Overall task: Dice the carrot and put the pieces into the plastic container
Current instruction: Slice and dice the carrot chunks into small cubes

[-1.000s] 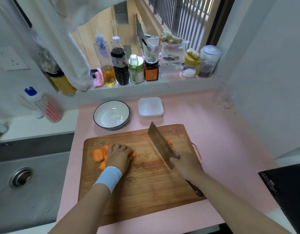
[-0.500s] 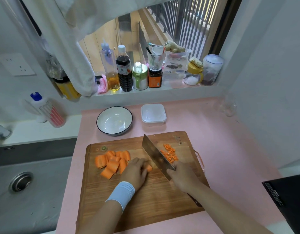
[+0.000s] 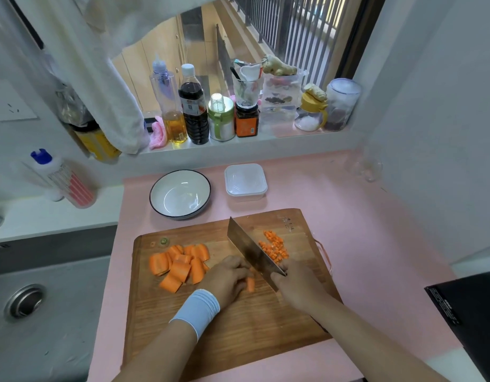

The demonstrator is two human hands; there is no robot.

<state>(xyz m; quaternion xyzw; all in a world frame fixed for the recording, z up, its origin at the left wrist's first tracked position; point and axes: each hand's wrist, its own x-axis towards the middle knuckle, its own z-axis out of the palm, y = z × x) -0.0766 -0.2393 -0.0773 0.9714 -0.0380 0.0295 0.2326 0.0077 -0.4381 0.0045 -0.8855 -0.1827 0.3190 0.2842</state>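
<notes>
Lying on board (image 3: 238, 326) – thick orange carrot chunks (image 3: 180, 264), sm. dice (image 3: 274, 246).

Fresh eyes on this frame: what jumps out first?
The cleaver, held by the right hand, slants across the cutting board over a carrot piece that the left hand holds down. Big carrot chunks lie to its left, small dice to its right; the plastic container behind looks empty.

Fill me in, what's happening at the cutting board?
A person is mid-dicing carrot on the wooden cutting board. The right hand grips the cleaver, its blade at a carrot piece that the left hand holds down. Larger carrot chunks wait on the board's left; diced bits lie on its right. No carrot shows in the plastic container beyond the board.
</notes>
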